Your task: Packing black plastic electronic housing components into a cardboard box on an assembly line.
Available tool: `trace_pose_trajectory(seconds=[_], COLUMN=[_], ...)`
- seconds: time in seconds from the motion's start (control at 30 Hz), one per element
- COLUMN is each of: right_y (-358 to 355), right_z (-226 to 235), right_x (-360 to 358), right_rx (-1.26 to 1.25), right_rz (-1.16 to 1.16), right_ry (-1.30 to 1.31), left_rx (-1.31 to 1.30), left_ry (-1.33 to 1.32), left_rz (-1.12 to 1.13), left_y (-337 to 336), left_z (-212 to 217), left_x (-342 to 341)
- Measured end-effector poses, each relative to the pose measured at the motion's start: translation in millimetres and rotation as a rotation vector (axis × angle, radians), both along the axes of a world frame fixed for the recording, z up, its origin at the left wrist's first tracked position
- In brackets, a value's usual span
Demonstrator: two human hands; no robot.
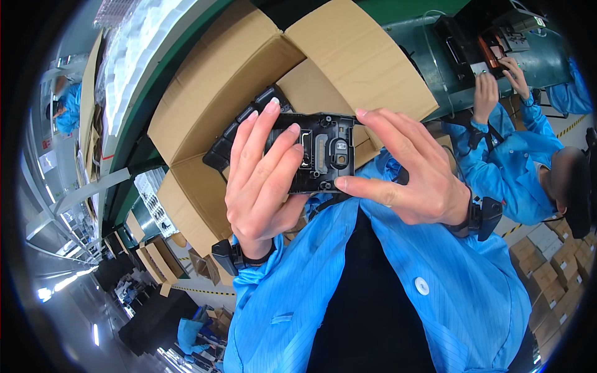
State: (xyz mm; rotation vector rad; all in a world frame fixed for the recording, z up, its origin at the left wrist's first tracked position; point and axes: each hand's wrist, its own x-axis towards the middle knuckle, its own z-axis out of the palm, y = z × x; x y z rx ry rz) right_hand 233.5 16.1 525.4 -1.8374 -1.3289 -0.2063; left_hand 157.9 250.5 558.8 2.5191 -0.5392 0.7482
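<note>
Between my two hands is a black plastic housing [321, 154], its hollow inner side with posts and slots facing up. My left hand [261, 177] lies over its left part, fingers across the inside and thumb underneath. The thumb and forefinger of my right hand [413, 168] pinch its right edge at the upper and lower corners. Behind the housing stands an open cardboard box [205, 87]. Inside the box sits a row of black plastic parts [224, 146], partly hidden by my left hand.
At the right a co-worker [516, 155] in a blue smock handles devices on the green bench [429, 56]. Clear plastic trays [140, 59] are stacked at the upper left. Stacked cartons [553, 280] stand on the floor at the lower right.
</note>
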Motion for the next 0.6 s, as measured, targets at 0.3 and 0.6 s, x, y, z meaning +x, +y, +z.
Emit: trace_pose_trajectory(seconds=[0.3, 0.6], right_y=[-6, -12], right_z=[-2, -2], right_x=[2, 3], right_rx=[0.112, 0.080], right_rz=[0.044, 0.057], right_ry=[0.182, 0.091], left_rx=[0.084, 0.156], left_ry=[-0.065, -0.042], left_rz=[0.044, -0.037], left_y=[-12, -11], left_z=[9, 17], left_x=[-6, -2])
